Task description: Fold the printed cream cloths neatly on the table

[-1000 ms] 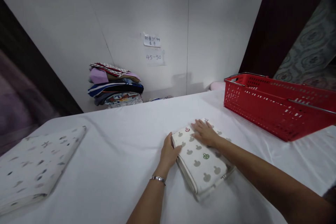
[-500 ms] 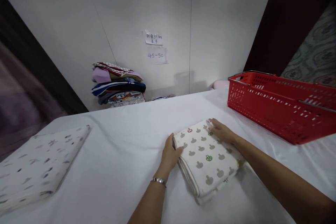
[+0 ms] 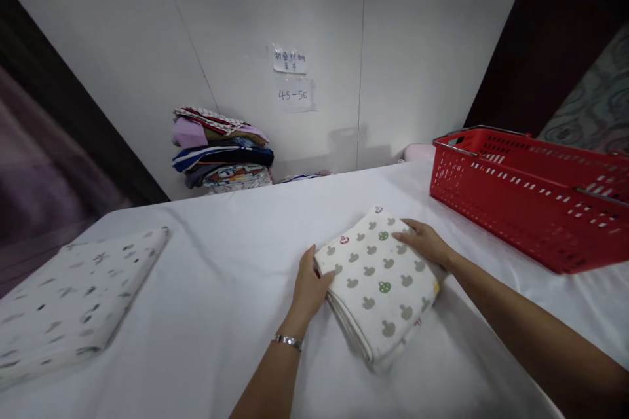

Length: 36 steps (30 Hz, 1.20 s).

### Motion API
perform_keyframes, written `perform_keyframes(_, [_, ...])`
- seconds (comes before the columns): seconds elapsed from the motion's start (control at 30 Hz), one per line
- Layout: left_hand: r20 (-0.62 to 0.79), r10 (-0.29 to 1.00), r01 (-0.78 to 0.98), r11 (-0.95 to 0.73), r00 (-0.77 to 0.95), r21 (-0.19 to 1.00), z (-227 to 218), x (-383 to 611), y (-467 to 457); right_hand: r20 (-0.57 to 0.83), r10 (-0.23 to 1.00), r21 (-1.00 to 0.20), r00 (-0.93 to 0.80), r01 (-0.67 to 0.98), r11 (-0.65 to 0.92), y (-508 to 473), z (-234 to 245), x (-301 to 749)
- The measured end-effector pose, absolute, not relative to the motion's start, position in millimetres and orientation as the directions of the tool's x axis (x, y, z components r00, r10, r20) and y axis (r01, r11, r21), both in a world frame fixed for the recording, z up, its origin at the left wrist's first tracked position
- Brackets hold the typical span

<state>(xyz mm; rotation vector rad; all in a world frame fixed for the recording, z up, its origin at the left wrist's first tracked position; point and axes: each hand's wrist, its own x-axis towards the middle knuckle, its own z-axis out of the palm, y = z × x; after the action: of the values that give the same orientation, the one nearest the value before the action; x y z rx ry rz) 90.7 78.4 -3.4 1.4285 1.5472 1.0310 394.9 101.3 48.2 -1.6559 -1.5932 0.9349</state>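
A folded white cloth [image 3: 376, 281] printed with grey, green and red mushrooms lies at an angle on the white-covered table. My left hand [image 3: 310, 285] holds its left edge, thumb on top and the other fingers along the side. Over the right edge, my right hand [image 3: 426, 243] grips the cloth, with its thumb across the top and the remaining fingers partly hidden. Several layers show along the cloth's lower left fold. A metal band circles my left wrist.
Far left on the table [image 3: 211, 314] lies another folded cloth [image 3: 73, 294] with a scattered print. A red plastic basket [image 3: 521, 216] with metal handles stands at the right. Behind the table rises a stack of folded fabrics [image 3: 221, 150] against a wall with paper signs [image 3: 295, 93].
The mushroom cloth has shifted slightly left and turned a little, its far corner now clear of my right hand. Both hands keep hold of its edges.
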Motion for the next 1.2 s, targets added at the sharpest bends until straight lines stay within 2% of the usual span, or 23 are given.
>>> perform_keyframes(0.1, [-0.003,0.998,0.370,0.029,-0.070,0.929,-6,87,81,-0.014,0.999,-0.752,0.040,0.658,-0.037,132,47,389])
perform_keyframes(0.23, [0.021,0.998,0.397,0.005,-0.062,0.918,-12,88,82,-0.133,0.986,-0.535,0.097,0.831,-0.154,162,33,389])
perform_keyframes(0.37, [0.023,0.997,0.450,0.011,-0.069,0.893,-11,90,82,-0.188,0.978,-0.546,0.085,0.819,-0.176,159,27,399])
perform_keyframes(0.53, [0.036,0.997,0.491,0.003,-0.069,0.871,-5,91,84,-0.247,0.965,-0.617,0.083,0.755,-0.222,132,36,420])
perform_keyframes(0.7, [0.043,0.997,0.519,-0.003,-0.064,0.855,-4,91,85,-0.237,0.967,-0.670,0.098,0.704,-0.235,105,36,429])
perform_keyframes(0.83, [0.048,0.997,0.544,-0.013,-0.052,0.839,-2,92,86,-0.165,0.969,-0.623,0.182,0.743,-0.245,98,27,424])
perform_keyframes(1.07, [0.090,0.995,0.622,-0.039,-0.051,0.782,4,92,80,0.040,0.958,-0.533,0.285,0.817,-0.221,88,23,419])
perform_keyframes(1.13, [0.110,0.993,0.677,-0.046,-0.052,0.735,8,93,75,0.146,0.956,-0.523,0.253,0.841,-0.143,75,26,410])
perform_keyframes(1.2, [0.148,0.988,0.738,-0.064,-0.049,0.672,13,95,71,0.298,0.942,-0.516,0.154,0.856,0.024,56,28,394])
